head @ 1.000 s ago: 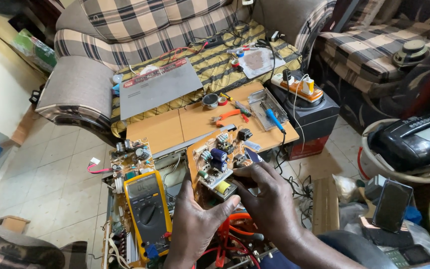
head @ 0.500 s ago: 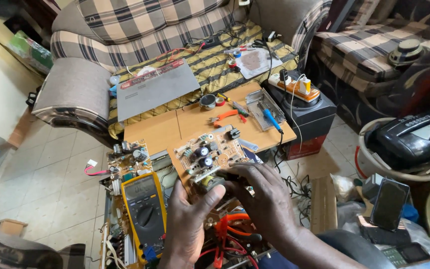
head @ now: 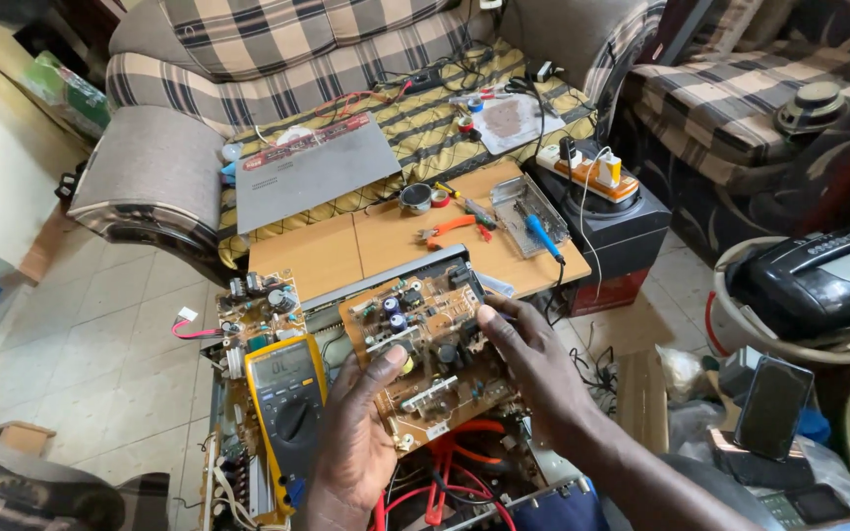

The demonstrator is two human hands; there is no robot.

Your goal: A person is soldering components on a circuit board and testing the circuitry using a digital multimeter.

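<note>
Since half a second ago, both hands have turned the brown circuit board (head: 435, 354) a little flatter toward the camera, and it sits slightly lower over the opened chassis. The left hand (head: 361, 433) pinches the board's near edge at about 7 o'clock, thumb on top beside a small capacitor and fingers underneath. The right hand (head: 533, 369) grips the 3 o'clock edge, thumb pressed on the component side and fingers curled behind. Red wires (head: 445, 472) loop beneath the board at 6 o'clock.

At 9 o'clock from the board lies a yellow multimeter (head: 287, 403), its display lit, resting on the chassis. Just beyond it, at 10 o'clock, stands a second small circuit board (head: 258, 310) crowded with capacitors.

At 12 o'clock the wooden surface (head: 366, 246) carries orange-handled pliers (head: 450, 228), a small round tin (head: 415, 197) and a clear plastic tray (head: 528, 211). Inside the tray lies a blue-handled screwdriver (head: 543, 236) with some small parts too tiny to tell.

Farther at 11 o'clock a grey metal cover (head: 317, 172) rests on the checked sofa (head: 248, 39). At 2 o'clock an orange power strip (head: 582, 167) with plugs sits on a black box (head: 612, 216). At 3 o'clock a white basin (head: 740, 324) holds a black radio-like device (head: 828, 275).
</note>
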